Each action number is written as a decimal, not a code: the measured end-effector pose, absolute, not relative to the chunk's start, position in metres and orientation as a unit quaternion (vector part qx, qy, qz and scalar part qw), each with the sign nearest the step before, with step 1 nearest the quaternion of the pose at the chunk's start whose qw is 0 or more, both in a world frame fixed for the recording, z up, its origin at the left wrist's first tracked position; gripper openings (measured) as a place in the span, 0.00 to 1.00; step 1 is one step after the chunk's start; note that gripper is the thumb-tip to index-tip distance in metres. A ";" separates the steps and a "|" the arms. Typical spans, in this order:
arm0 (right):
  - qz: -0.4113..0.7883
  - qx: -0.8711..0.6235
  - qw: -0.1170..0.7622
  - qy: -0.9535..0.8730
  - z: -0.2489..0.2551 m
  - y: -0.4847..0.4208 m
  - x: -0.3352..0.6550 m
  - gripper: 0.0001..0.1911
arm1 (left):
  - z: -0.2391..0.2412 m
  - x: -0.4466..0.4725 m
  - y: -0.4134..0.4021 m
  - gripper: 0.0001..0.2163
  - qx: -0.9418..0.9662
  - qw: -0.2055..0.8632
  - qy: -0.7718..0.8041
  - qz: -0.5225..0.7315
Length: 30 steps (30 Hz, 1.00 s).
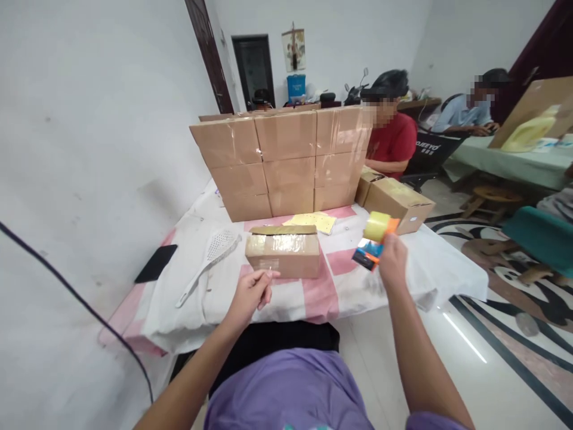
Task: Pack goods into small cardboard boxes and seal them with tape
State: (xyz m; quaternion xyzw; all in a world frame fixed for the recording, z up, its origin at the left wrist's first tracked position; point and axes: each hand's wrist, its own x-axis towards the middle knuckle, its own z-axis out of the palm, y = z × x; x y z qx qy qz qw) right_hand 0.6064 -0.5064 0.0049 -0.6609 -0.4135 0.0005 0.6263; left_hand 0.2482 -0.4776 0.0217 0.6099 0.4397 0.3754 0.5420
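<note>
A small cardboard box (283, 254) lies on the table's pink-and-white cloth (322, 292), its top and near side covered with clear tape. My left hand (250, 294) hovers just before the box's near left corner, its fingers curled into a pinch on what looks like a tape end. My right hand (393, 261) is raised to the right of the box and grips an orange-and-blue tape dispenser (375, 242) carrying a yellowish tape roll.
A wall of stacked sealed boxes (286, 161) stands behind. A white slotted ladle (208, 260), a black flat object (156, 263), a yellow sheet (313, 222) and more boxes (398, 203) lie around. Two people sit at the back right.
</note>
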 end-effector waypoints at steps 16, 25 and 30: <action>0.137 -0.519 0.550 -0.639 0.051 -0.492 0.484 0.09 | 0.034 0.275 -0.477 0.24 0.629 0.536 0.391 0.405; 0.169 -0.447 0.543 -0.691 0.097 -0.487 0.445 0.07 | 0.028 0.264 -0.490 0.34 0.542 0.596 0.389 0.446; 0.185 -0.432 0.649 -0.598 0.109 -0.479 0.464 0.08 | 0.023 0.245 -0.489 0.34 0.512 0.559 0.428 0.492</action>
